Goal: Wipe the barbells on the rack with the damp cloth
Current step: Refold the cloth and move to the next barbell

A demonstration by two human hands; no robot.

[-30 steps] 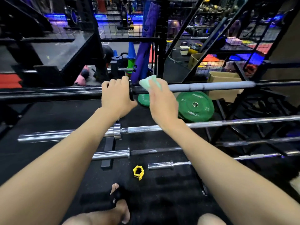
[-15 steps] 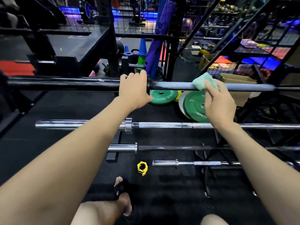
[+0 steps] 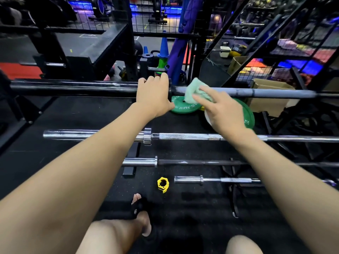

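A black barbell [image 3: 266, 92] lies across the top of the rack, its thick dark sleeve on the left and a grey shaft on the right. My left hand [image 3: 154, 96] grips the sleeve's inner end, fingers curled over the top. My right hand [image 3: 222, 110] holds a pale green cloth [image 3: 194, 90] wrapped on the shaft just right of the collar. Below lie a chrome barbell [image 3: 192, 136], a dark-shafted barbell [image 3: 192, 162] and a short chrome bar [image 3: 220, 179].
Green weight plates [image 3: 183, 107] lean on the floor behind the top bar. A yellow collar clamp [image 3: 162, 184] lies on the black mat near my sandalled foot [image 3: 141, 213]. Black rack uprights and a cardboard box [image 3: 271, 99] stand to the right.
My right hand slid the cloth right along the shaft, then back left to just beside the collar. My left hand kept its grip on the sleeve.
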